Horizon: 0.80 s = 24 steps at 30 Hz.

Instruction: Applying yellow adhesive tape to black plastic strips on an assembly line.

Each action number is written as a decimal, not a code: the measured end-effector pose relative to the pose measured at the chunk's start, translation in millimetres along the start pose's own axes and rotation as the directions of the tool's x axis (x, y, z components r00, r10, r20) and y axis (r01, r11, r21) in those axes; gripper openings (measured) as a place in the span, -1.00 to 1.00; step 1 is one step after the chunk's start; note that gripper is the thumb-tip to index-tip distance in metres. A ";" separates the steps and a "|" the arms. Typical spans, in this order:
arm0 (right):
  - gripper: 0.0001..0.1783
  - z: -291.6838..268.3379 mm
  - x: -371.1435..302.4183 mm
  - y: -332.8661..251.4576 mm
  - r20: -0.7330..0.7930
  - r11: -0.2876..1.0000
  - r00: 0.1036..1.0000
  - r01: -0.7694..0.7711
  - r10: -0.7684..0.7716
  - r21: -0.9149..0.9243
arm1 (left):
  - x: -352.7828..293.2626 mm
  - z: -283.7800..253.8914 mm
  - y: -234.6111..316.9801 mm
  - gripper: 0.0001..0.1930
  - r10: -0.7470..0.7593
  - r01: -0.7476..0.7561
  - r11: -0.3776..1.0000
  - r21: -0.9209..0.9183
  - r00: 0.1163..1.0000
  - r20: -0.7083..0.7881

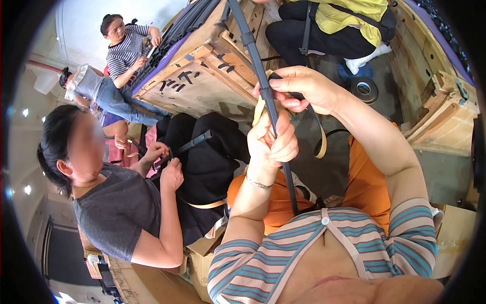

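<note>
A long, thin black strip [256, 62] runs steeply from the top of the view down to my lap. My left hand [274, 141] has its fingers wrapped round it below the middle, with a pale yellow band beside the grip. Just above, my right hand [308, 90] pinches a black tape [322, 143] against the strip. The tape's tan underside shows where its free end hangs and curls. Dark bands wrap the strip near my right fingertips and higher up. My fingers partly hide where tape and strip meet.
Left of me, a seated co-worker [121, 213] handles a black strip. A wooden crate [177, 88] with black strips on top stands ahead; two people are beyond it. A person in yellow [354, 25] sits ahead right, near a black tape roll [364, 90]. Another crate [445, 116] is right.
</note>
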State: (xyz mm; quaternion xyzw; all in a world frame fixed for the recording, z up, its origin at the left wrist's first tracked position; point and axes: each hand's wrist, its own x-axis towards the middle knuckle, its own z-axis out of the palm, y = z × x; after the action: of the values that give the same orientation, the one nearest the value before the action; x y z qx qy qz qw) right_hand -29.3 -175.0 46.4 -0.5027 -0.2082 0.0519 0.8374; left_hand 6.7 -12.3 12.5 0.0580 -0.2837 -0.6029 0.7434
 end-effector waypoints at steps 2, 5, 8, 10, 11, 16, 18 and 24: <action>-0.68 2.3 0.6 2.0 -0.005 0.991 0.998 0.062 -0.063 -0.115 | -1.2 0.7 -0.1 -0.62 0.016 -0.016 1.000 0.014 0.999 -0.037; -0.69 6.7 6.0 2.5 -0.173 0.978 0.983 0.032 -0.069 -0.207 | -2.6 -1.8 -1.7 -0.56 0.086 -0.067 0.992 0.109 0.980 -0.182; -0.64 -4.3 2.5 -11.0 -0.276 0.960 0.939 0.137 -0.204 -0.244 | -5.5 -10.3 -6.2 -0.44 0.134 0.009 0.865 0.502 0.959 -0.249; -0.64 -21.5 -3.2 -23.3 -0.351 0.933 0.889 0.190 -0.296 -0.306 | -10.5 -15.8 -8.5 -0.53 0.042 0.115 0.850 0.514 0.958 -0.283; -0.65 -30.2 -7.8 -26.9 -0.344 0.932 0.886 0.211 -0.310 -0.295 | -12.8 -18.3 -7.0 -0.57 -0.007 0.137 0.846 0.516 0.969 -0.246; -0.69 -50.5 -17.5 -7.2 -0.433 0.819 0.900 -0.291 0.057 -0.496 | -13.5 -31.0 -8.3 -0.80 0.432 0.208 0.498 0.842 0.782 -0.449; -0.72 -44.7 -19.9 8.3 -0.313 0.775 0.924 -0.359 0.219 -0.520 | -12.4 -33.0 -4.1 -0.81 0.539 0.172 0.425 0.889 0.741 -0.401; -0.78 -19.9 -18.1 30.5 -0.049 0.733 0.838 -0.503 0.544 -0.459 | -14.8 -28.4 4.7 -0.83 0.590 0.095 0.552 0.828 0.658 -0.468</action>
State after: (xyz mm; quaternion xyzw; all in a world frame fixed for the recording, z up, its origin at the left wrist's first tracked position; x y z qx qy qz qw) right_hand -34.0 -181.8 6.7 -0.7191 -0.1014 0.2577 0.6374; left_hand 23.1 -4.5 -14.3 0.5647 -0.2190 -0.2135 0.7666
